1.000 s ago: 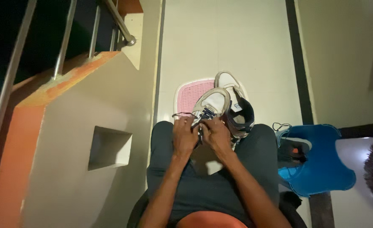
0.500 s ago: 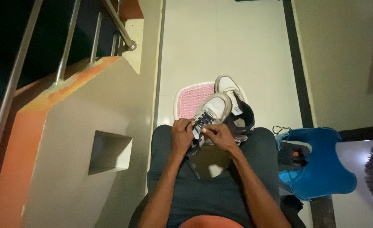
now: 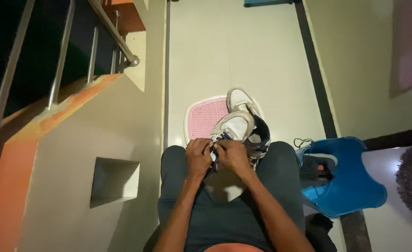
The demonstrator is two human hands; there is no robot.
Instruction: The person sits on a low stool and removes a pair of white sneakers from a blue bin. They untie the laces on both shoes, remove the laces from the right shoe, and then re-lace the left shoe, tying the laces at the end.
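I sit looking down at my lap. A white sneaker [image 3: 235,125] with dark trim rests toe-away between my knees. My left hand [image 3: 199,156] and my right hand [image 3: 234,155] meet at its near end, fingers pinched on the dark laces. A second white sneaker [image 3: 239,99] lies just beyond it, partly on a pink mat [image 3: 205,119] with a white rim. What the fingertips hold exactly is hidden by the hands.
A blue plastic stool [image 3: 353,182] lies at the right with a dark shoe [image 3: 315,169] by it. A wall with a square niche [image 3: 114,181] and a metal stair railing [image 3: 115,37] stand at the left. Pale tiled floor [image 3: 243,51] stretches ahead.
The sneaker has turned from sole-side tilted to toe pointing away. Both hands have closed together lower on the laces at its near end.
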